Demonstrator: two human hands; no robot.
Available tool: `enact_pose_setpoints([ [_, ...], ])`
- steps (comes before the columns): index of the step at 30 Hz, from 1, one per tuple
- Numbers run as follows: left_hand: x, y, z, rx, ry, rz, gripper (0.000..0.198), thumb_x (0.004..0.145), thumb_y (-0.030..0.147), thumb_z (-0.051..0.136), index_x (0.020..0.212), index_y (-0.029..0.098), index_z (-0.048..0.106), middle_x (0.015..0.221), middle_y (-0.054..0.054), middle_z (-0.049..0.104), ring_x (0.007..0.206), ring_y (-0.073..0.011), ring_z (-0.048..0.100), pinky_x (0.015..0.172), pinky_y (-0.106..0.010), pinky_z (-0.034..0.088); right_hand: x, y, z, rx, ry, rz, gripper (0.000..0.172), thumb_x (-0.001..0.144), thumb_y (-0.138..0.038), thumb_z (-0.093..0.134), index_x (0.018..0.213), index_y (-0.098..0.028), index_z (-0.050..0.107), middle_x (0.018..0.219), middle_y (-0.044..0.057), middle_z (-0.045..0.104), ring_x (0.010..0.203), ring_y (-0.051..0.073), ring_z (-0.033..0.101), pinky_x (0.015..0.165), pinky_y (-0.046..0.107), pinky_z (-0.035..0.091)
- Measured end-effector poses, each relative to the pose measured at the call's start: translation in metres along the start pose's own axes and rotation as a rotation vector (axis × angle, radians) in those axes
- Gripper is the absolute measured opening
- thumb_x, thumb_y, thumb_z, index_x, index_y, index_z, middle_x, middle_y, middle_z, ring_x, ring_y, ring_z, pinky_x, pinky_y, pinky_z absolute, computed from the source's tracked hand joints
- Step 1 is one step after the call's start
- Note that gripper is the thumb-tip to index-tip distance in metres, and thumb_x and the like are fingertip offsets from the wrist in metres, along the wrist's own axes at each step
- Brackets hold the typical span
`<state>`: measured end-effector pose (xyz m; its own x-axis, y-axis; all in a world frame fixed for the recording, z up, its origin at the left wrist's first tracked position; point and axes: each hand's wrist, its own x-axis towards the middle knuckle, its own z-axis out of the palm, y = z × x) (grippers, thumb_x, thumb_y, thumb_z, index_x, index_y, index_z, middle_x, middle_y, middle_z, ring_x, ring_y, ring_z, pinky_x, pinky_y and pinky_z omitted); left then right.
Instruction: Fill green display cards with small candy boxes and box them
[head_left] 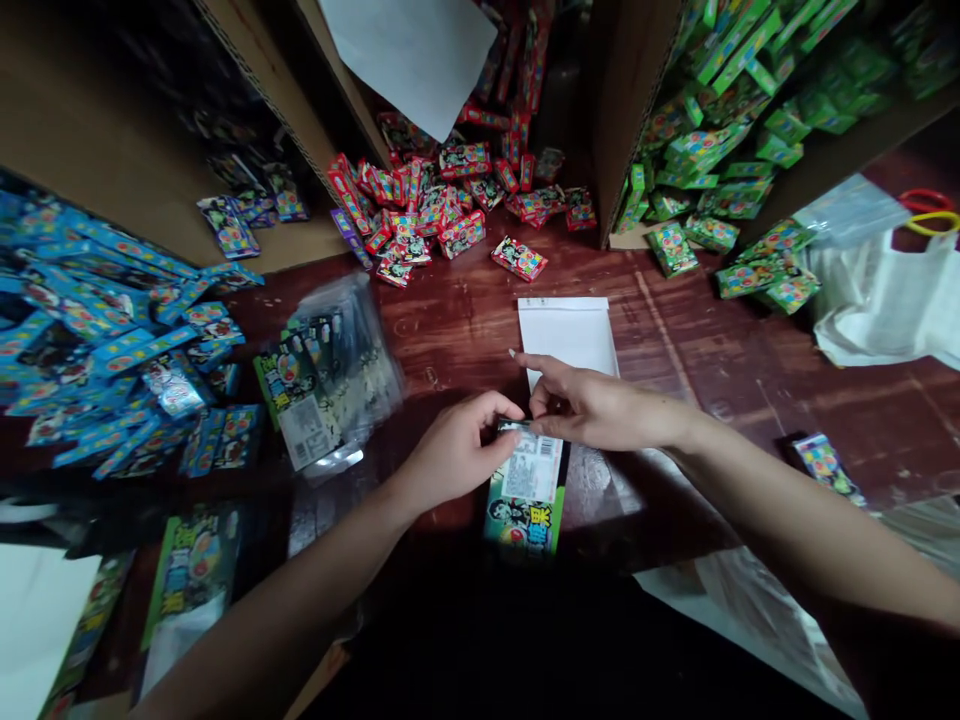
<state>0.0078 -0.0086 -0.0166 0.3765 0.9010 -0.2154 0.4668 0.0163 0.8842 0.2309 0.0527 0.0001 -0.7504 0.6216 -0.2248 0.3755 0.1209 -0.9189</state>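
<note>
Near the table's front edge, a green and black printed packet (525, 505) with a white barcode label lies below my hands. My left hand (469, 445) pinches its upper left corner between thumb and fingers. My right hand (581, 400) grips the upper edge with the thumb and curled fingers, while its index finger points out to the left. Just beyond, partly covered by my right hand, is a shallow white paper tray (566, 325). Left of my hands lies a fanned stack of clear plastic bags (352, 370) with the same green print.
Small blue boxes (127, 340) heap up at left. Red boxes (442, 200) spill from a cardboard carton at the back, green boxes (720, 150) from another at right. One loose box (829, 465) lies right of my arm. White bags (885, 290) and scissors (930, 212) sit far right.
</note>
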Motion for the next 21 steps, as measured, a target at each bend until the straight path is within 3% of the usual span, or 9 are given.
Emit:
enact_pose_setpoints([
  [5, -0.002, 0.003, -0.002, 0.016, 0.004, 0.008, 0.018, 0.088, 0.024, 0.061, 0.105, 0.020, 0.066, 0.095, -0.003, 0.071, 0.078, -0.0150, 0.063, 0.074, -0.029, 0.050, -0.005, -0.006, 0.012, -0.250, 0.111, -0.025, 0.088, 0.087, -0.023, 0.065, 0.160, -0.025, 0.016, 0.097, 0.003, 0.068, 0.078, 0.018, 0.062, 0.071, 0.030, 0.049],
  [8, -0.004, 0.001, -0.002, -0.040, 0.010, 0.011, 0.016, 0.088, 0.024, 0.062, 0.103, 0.020, 0.066, 0.095, -0.003, 0.071, 0.081, -0.0156, 0.064, 0.076, -0.029, 0.051, -0.018, -0.010, 0.025, -0.490, 0.259, -0.117, 0.079, 0.093, -0.024, 0.062, 0.160, -0.029, 0.020, 0.108, 0.007, 0.069, 0.098, 0.025, 0.060, 0.089, 0.041, 0.044],
  [11, -0.007, -0.001, -0.002, -0.157, 0.007, 0.020, 0.017, 0.087, 0.023, 0.063, 0.104, 0.019, 0.065, 0.099, -0.003, 0.071, 0.087, -0.0160, 0.065, 0.081, -0.030, 0.052, -0.029, -0.008, 0.043, -0.650, 0.383, -0.178, 0.074, 0.100, -0.026, 0.056, 0.161, -0.034, 0.014, 0.104, 0.005, 0.073, 0.097, 0.027, 0.057, 0.091, 0.046, 0.037],
  [15, -0.008, -0.002, 0.001, -0.252, -0.026, 0.024, 0.019, 0.086, 0.023, 0.065, 0.103, 0.017, 0.063, 0.098, -0.004, 0.069, 0.088, -0.0159, 0.065, 0.082, -0.031, 0.053, -0.033, -0.001, 0.062, -0.598, 0.489, -0.145, 0.081, 0.101, -0.027, 0.054, 0.161, -0.035, 0.000, 0.111, 0.003, 0.074, 0.096, 0.026, 0.057, 0.092, 0.048, 0.036],
  [19, -0.008, -0.007, -0.007, -0.240, -0.068, 0.067, 0.035, 0.080, 0.026, 0.074, 0.113, 0.018, 0.064, 0.105, -0.006, 0.070, 0.093, -0.0172, 0.064, 0.085, -0.031, 0.053, -0.036, -0.001, 0.068, -0.377, 0.492, -0.112, 0.081, 0.100, -0.031, 0.055, 0.161, -0.035, 0.002, 0.129, 0.005, 0.068, 0.115, 0.028, 0.056, 0.103, 0.052, 0.038],
  [21, -0.011, -0.012, -0.019, -0.222, 0.016, 0.040, 0.040, 0.078, 0.027, 0.077, 0.117, 0.020, 0.067, 0.108, -0.006, 0.070, 0.097, -0.0183, 0.065, 0.088, -0.033, 0.054, -0.044, 0.001, 0.071, -0.192, 0.632, -0.129, 0.080, 0.098, -0.033, 0.057, 0.161, -0.035, 0.008, 0.142, 0.008, 0.058, 0.127, 0.028, 0.053, 0.111, 0.053, 0.037],
])
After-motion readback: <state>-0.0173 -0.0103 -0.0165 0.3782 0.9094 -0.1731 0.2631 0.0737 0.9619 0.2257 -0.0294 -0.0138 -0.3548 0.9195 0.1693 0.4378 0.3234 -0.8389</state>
